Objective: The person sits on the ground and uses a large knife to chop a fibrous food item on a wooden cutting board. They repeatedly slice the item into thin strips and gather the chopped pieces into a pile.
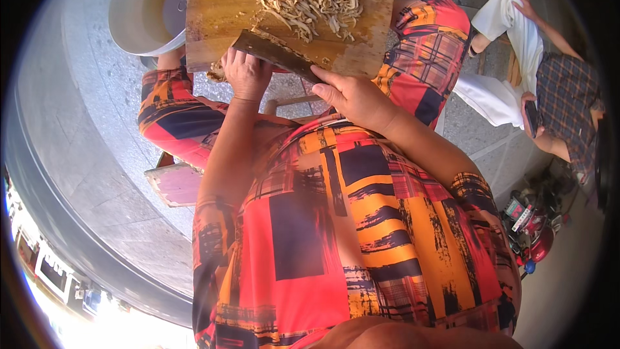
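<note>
A dark, broad blade [276, 55], which looks like a cleaver, slants over the near edge of a wooden cutting board [218, 14]. Pale scraps cling along its far edge. My left hand [246, 73] is curled at the blade's left end; its fingertips are hidden. Thumb and forefinger of my right hand [361, 102] pinch the opposite end. Beyond the blade lies a heap of pale brown shredded strips [315, 0], with loose crumbs scattered around it on the board.
A large whitish tub [145, 14] with liquid in it stands left of the board. At right a seated person in a checked shirt [564, 97] holds a phone [532, 118]. A small wooden stool [177, 184] shows at left. Behind, at lower right, is a red motorbike [537, 237].
</note>
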A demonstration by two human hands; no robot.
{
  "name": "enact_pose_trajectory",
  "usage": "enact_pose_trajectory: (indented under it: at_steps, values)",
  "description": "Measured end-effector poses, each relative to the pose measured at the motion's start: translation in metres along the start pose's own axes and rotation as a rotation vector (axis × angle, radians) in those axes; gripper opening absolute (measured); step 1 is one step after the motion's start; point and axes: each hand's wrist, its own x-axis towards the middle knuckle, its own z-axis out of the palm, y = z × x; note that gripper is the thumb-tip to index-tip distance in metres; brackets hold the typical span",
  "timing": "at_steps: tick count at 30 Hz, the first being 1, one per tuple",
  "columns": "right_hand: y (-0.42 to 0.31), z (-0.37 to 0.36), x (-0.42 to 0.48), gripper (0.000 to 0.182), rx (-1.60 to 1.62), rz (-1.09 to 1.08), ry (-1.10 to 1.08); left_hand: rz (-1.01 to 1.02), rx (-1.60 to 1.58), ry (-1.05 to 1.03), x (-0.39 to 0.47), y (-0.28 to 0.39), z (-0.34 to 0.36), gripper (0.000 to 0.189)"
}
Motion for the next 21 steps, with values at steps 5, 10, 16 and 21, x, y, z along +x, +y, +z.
enact_pose_trajectory:
  at_steps: [5,10,16,21]
  values:
    - [0.002,0.002,0.010,0.048,0.011,-0.019,0.004,-0.018,-0.007,-0.023,0.001,0.002,-0.001,0.033]
    - [0.000,0.006,0.025,0.051,0.038,-0.028,-0.001,-0.010,0.004,0.006,0.000,-0.001,0.002,0.032]
    - [-0.001,0.001,0.023,0.046,0.162,0.101,-0.028,-0.031,0.024,0.001,0.004,0.003,0.001,0.030]
    - [-0.003,-0.001,0.008,0.052,0.119,0.088,-0.003,-0.079,0.037,-0.052,0.000,0.004,0.001,0.032]
